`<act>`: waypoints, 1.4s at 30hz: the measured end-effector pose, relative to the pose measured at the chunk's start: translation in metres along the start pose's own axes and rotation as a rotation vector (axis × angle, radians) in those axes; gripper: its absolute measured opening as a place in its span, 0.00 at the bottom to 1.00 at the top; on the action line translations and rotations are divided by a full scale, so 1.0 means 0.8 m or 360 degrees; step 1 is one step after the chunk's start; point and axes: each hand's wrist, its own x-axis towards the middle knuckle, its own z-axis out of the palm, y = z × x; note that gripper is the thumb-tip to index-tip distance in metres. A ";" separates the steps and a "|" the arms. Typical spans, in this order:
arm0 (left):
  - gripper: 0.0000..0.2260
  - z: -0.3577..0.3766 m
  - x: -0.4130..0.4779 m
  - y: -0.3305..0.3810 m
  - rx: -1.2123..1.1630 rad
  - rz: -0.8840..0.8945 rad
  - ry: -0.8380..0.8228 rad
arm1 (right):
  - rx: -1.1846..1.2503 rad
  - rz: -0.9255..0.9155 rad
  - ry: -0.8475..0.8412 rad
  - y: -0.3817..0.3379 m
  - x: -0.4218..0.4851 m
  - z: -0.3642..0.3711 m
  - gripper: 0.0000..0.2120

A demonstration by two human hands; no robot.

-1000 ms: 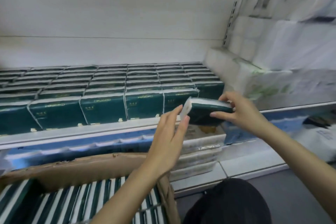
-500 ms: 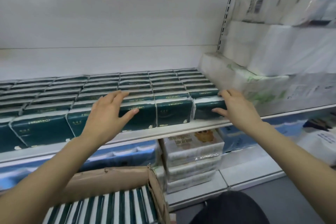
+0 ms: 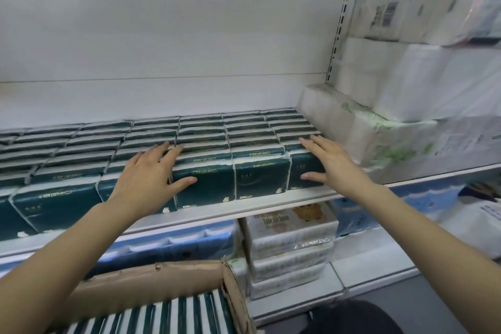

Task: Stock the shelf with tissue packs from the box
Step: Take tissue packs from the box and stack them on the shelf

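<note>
The cardboard box (image 3: 233,293) holds tissue packs (image 3: 162,314) on edge. My left hand (image 3: 147,176) and right hand (image 3: 333,165) lie flat, gripping nothing, on shelved packs (image 3: 257,176) at the front edge of the shelf (image 3: 244,210); white bundles (image 3: 379,138) adjoin rightward.

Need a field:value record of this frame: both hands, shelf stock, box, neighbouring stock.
left hand: open, fingers flat on top of the front-row green tissue packs, thumb against a front face
right hand: open, palm on the rightmost front pack, thumb on its front face
held: nothing in either hand
shelf: green packs standing in rows, front to back
cardboard box: lower left, open, spare packs on edge inside
white tissue bundles: stacked right of the green packs
</note>
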 end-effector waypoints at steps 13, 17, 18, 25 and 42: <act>0.39 -0.023 -0.012 -0.024 -0.0041 0.0144 -0.0027 | -0.0132 -0.0050 0.0100 -0.013 -0.018 -0.024 0.40; 0.38 -0.038 -0.044 -0.041 -0.0177 0.0155 0.0088 | 0.0076 -0.0143 0.0269 -0.041 -0.025 -0.052 0.38; 0.39 -0.040 -0.054 -0.046 -0.0179 0.0160 0.0104 | 0.0153 -0.0179 0.0326 -0.054 -0.027 -0.057 0.38; 0.52 -0.069 -0.136 -0.088 -0.0050 0.0152 0.0058 | 0.0260 -0.0548 0.0253 -0.187 -0.024 -0.064 0.38; 0.43 -0.031 -0.304 -0.238 -0.0120 -0.0207 -0.0132 | 0.0354 -0.1083 -0.0469 -0.434 -0.048 0.032 0.39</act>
